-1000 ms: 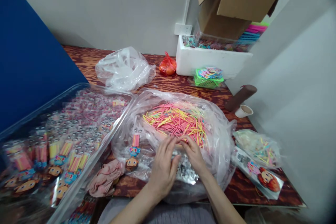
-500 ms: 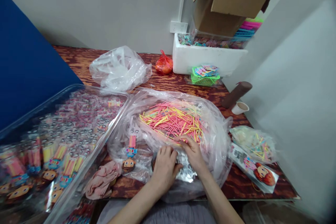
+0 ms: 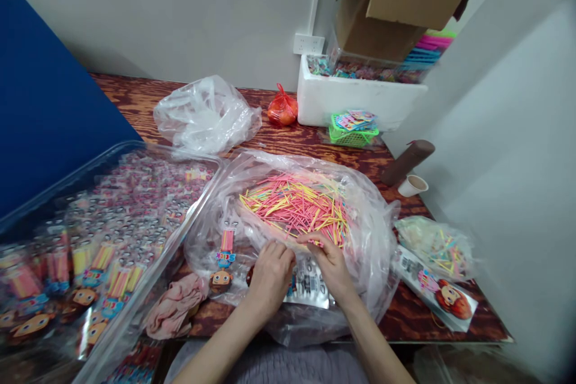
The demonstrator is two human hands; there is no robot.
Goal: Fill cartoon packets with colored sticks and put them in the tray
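Note:
My right hand [image 3: 330, 264] is closed around a few short pink and yellow sticks [image 3: 317, 243], at the near edge of a loose pile of sticks [image 3: 297, 204]. My left hand [image 3: 270, 270] is curled with its fingertips together above a silver printed packet [image 3: 310, 285]; whatever is in those fingers is hidden. This packet lies flat between my hands, partly covered by the left one. Beneath pile and packet spreads a clear plastic bag [image 3: 378, 234]. Left of my hands rests a filled packet [image 3: 225, 252] with a cartoon head at its near end.
A clear tub [image 3: 180, 240] of filled packets stands at left, a pink cloth [image 3: 177, 306] beside it. On the right are a printed packet [image 3: 436, 291], a bag of sticks [image 3: 436, 246], a paper cup [image 3: 413, 185] and a brown bottle [image 3: 409, 162]. A green basket [image 3: 353, 137] sits farther back.
My left hand has curled its fingers together and shifted slightly left and up, uncovering more of the silver packet. Sticks now show in my right fingers, which have drawn closer together.

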